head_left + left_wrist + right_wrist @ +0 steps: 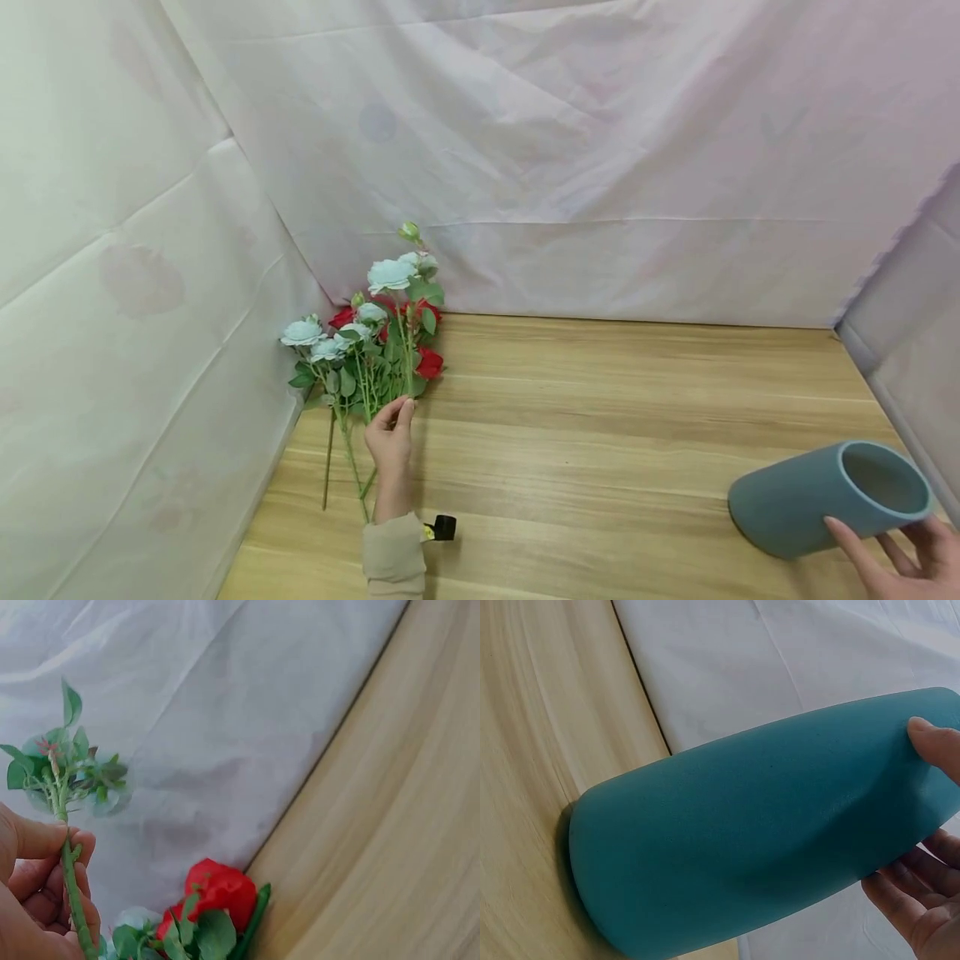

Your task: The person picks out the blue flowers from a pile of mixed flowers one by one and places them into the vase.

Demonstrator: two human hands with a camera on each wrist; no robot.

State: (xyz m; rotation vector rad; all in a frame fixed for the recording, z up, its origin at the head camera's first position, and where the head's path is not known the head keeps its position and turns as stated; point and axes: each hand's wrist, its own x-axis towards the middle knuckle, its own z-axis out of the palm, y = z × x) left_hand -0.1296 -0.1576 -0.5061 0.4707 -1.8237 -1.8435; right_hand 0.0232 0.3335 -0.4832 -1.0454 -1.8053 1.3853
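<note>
In the head view, my left hand (392,446) pinches the green stem (73,889) of an artificial pale blue rose (391,274) between thumb and fingers. Its bloom and a bud (408,232) stand up above the hand, over the other flowers. At the lower right my right hand (911,557) grips a blue-grey cylindrical vase (787,500) close to its rim, thumb on one side and fingers on the other. The vase leans toward that hand, its mouth facing up and right. In the right wrist view, the base end of the vase meets the wooden table (525,847).
More pale blue roses (303,333) and red roses (430,364) lie bunched at the table's back left corner, stems (348,450) pointing toward me. White cloth walls (555,167) rise behind and at both sides. A black strap piece (445,527) shows beside the left sleeve (393,557).
</note>
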